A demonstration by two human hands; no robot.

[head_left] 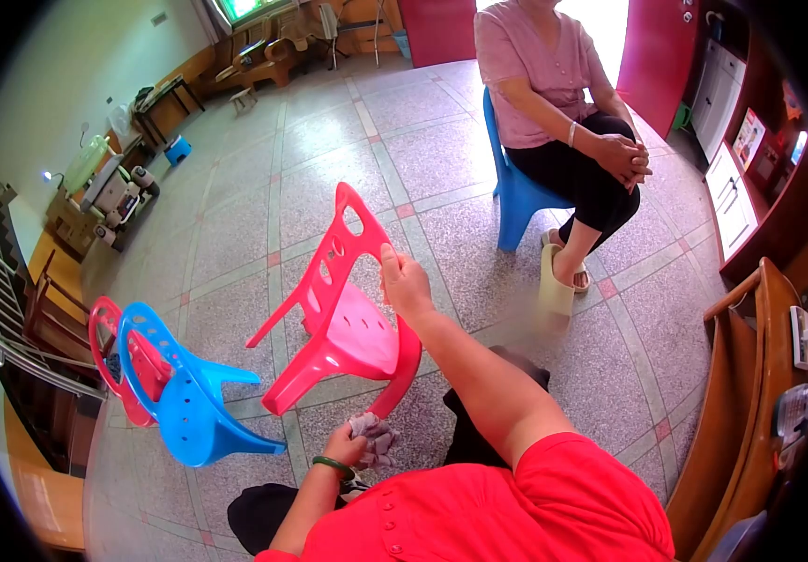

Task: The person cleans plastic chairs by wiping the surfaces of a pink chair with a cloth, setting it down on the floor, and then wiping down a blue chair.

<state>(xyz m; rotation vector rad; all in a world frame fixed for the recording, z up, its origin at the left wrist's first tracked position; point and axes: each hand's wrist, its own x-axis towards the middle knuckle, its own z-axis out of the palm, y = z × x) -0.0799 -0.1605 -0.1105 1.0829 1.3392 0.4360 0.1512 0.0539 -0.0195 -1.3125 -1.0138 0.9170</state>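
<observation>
Tilted off its legs in front of me is a red plastic chair (357,332) with oval holes in its backrest. My right hand (406,283) is closed on the edge of that backrest. Lower down, my left hand (346,445), with a green bangle at the wrist, grips a crumpled greyish cloth (376,440) close to one of the chair's legs. Whether the cloth touches the leg I cannot tell. To the left stand a blue plastic chair (193,417) and, behind it, another red chair (109,342).
A person (554,103) sits on a blue chair (516,192) ahead to the right, hands on a knee. At the right edge is a wooden cabinet (750,375). Stair railings (38,361) and a toy vehicle (118,201) are on the left. The floor (329,150) is tiled.
</observation>
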